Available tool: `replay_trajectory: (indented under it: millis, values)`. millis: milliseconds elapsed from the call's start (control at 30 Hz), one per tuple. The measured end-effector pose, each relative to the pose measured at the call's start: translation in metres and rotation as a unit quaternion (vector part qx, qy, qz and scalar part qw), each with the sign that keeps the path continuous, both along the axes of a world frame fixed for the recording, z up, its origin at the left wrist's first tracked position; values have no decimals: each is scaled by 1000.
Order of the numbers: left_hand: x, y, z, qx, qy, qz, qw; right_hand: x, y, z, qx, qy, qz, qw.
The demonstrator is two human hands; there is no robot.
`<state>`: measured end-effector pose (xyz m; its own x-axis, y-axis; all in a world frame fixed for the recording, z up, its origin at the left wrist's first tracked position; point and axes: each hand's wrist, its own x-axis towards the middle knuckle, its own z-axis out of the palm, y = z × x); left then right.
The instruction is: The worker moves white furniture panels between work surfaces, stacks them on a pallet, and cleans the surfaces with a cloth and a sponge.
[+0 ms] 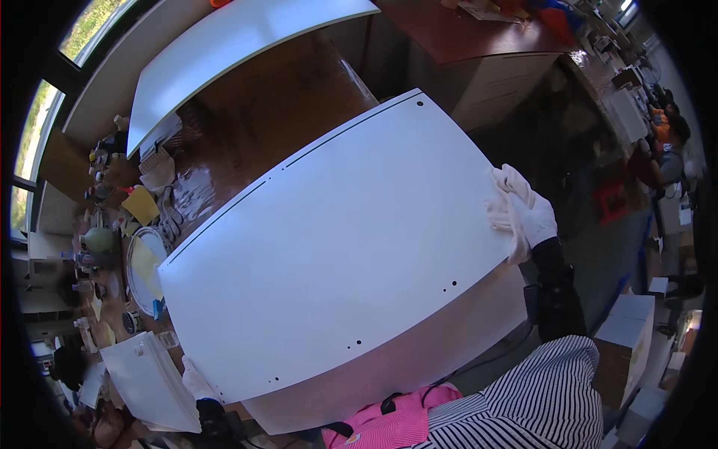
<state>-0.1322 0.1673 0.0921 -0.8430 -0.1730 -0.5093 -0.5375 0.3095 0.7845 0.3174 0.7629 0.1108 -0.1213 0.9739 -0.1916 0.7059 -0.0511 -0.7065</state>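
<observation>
A large white panel [329, 239] with a dark slot along its far edge and several small drilled holes lies tilted before me. My right hand [535, 220], in a white glove, is closed on a pale cloth [512, 198] that rests over the panel's right edge. At the near left corner my gloved left hand [196, 380] grips the panel's edge, with part of its fingers hidden. Beneath the near edge another white panel [404, 355] shows.
Another white panel [247, 45] lies at the far side of the brown table [262, 105]. Stacked white boards [149, 382], a round tray [142, 273] and bottles crowd the left. A red-topped cabinet [479, 30] stands far right; a box [627, 344] sits near right. People [669, 150] are beyond.
</observation>
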Motion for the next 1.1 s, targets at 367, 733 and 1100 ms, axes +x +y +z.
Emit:
replay_trajectory:
  millis: [367, 733, 1100]
  values:
    - [62, -216, -73, -254, 49, -133, 957, 61, -146, -46, 78, 16, 33, 996]
    - [29, -365, -125, -330, 156, -219, 905, 50, -258, -60, 71, -97, 40, 992]
    - [49, -303, -130, -161, 108, -64, 979, 55, -215, 62, 208, -197, 36, 957]
